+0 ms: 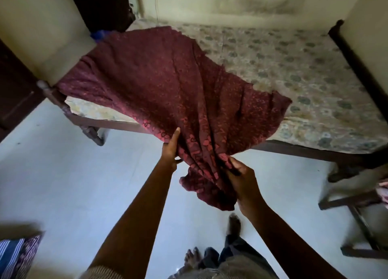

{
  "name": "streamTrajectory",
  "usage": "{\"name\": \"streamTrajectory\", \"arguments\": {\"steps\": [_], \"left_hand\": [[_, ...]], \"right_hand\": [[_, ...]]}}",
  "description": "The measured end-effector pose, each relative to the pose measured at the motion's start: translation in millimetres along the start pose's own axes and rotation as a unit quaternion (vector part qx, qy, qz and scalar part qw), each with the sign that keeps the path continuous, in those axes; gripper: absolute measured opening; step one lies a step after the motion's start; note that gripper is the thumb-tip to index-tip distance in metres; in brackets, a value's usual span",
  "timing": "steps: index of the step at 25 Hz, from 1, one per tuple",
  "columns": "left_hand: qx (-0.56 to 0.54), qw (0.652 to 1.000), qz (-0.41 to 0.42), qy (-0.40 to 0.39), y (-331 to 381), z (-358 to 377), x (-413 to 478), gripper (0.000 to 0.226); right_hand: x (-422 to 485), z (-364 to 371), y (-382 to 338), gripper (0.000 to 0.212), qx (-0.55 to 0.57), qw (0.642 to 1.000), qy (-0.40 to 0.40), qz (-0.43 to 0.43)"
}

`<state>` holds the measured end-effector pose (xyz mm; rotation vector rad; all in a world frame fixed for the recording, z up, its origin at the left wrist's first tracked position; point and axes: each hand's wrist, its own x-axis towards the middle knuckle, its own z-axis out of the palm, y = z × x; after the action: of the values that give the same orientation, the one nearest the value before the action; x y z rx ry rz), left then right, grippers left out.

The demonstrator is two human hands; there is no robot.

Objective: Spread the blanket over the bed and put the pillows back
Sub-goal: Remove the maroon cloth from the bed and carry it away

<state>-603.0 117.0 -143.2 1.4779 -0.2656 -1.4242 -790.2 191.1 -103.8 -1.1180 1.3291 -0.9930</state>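
A dark red patterned blanket point(168, 83) lies stretched across the left part of the bed point(294, 69), whose mattress has a pale flowered sheet. The blanket's near end hangs bunched off the bed's front edge. My left hand point(171, 148) grips that bunched end from the left. My right hand point(241, 180) clutches the gathered folds from the right, a little lower. A striped and patterned bundle point(16, 255) at the bottom left may be pillows; I cannot tell for sure.
The bed's dark wooden frame point(90, 129) runs along the front, with a post at the left corner. A wooden chair or stand point(357, 203) is on the right. Pale tiled floor point(73, 184) lies below, with my bare feet point(233, 224) on it. Walls close in on both sides.
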Motion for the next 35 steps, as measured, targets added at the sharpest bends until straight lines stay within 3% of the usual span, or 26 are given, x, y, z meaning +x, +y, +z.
{"name": "streamTrajectory", "arguments": {"steps": [2, 5, 9, 11, 13, 14, 16, 18, 19, 20, 21, 23, 24, 25, 27, 29, 31, 35], "left_hand": [[-0.098, 0.993, 0.015, 0.057, 0, 19, 17, 0.043], [-0.101, 0.987, 0.065, 0.102, -14, 23, 9, 0.034], [0.015, 0.982, 0.182, 0.053, -41, 13, -44, 0.017], [0.110, 0.957, 0.268, 0.028, -55, 19, -82, 0.025], [0.230, 0.907, 0.351, -0.042, -81, 33, -108, 0.022], [0.319, 0.867, 0.376, -0.070, -95, 41, -119, 0.023], [0.479, 0.773, 0.414, -0.046, -120, 55, -142, 0.029], [0.563, 0.694, 0.449, -0.013, -135, 62, -162, 0.030], [0.569, 0.684, 0.457, -0.013, -142, 64, -169, 0.030], [0.549, 0.704, 0.450, -0.021, -150, 65, -174, 0.032], [0.490, 0.764, 0.418, -0.035, -154, 67, -182, 0.034], [0.270, 0.908, 0.319, -0.007, -146, 75, -191, 0.026], [0.168, 0.944, 0.281, 0.050, -138, 81, -188, 0.023], [0.099, 0.961, 0.237, 0.100, -127, 87, -177, 0.029], [-0.032, 0.983, 0.126, 0.128, -105, 100, -143, 0.064], [-0.180, 0.966, 0.061, 0.176, -98, 116, -106, 0.089], [-0.217, 0.952, 0.048, 0.210, -105, 134, -89, 0.083], [-0.129, 0.974, 0.156, 0.105, -111, 156, -101, 0.043]], "right_hand": [[-18, -12, 0, 0.026, -0.017, 1.000, -0.010, 0.001], [-31, -38, 8, 0.029, 0.019, 0.998, 0.038, 0.049], [-20, -69, 22, 0.033, 0.072, 0.992, 0.059, 0.089], [-6, -68, 21, 0.031, 0.046, 0.992, 0.046, 0.109], [8, -61, 16, 0.022, 0.097, 0.981, -0.019, 0.169], [13, -58, 13, 0.026, 0.136, 0.964, -0.071, 0.218], [19, -56, 12, 0.049, 0.158, 0.936, -0.157, 0.273], [22, -56, 25, 0.050, 0.100, 0.953, -0.131, 0.253], [21, -56, 31, 0.048, 0.066, 0.967, -0.086, 0.231], [18, -60, 37, 0.049, 0.045, 0.977, -0.061, 0.198], [14, -66, 42, 0.049, 0.040, 0.984, -0.057, 0.165], [12, -81, 55, 0.040, 0.014, 0.993, -0.078, 0.091], [11, -93, 55, 0.032, -0.010, 0.994, -0.088, 0.061], [9, -108, 49, 0.025, -0.033, 0.994, -0.098, 0.040], [6, -139, 41, 0.026, -0.065, 0.991, -0.119, 0.015], [-2, -166, 39, 0.034, -0.110, 0.986, -0.129, 0.004], [-7, -185, 45, 0.043, -0.151, 0.980, -0.129, 0.001], [4, -209, 60, 0.065, -0.141, 0.981, -0.099, 0.087]]}}
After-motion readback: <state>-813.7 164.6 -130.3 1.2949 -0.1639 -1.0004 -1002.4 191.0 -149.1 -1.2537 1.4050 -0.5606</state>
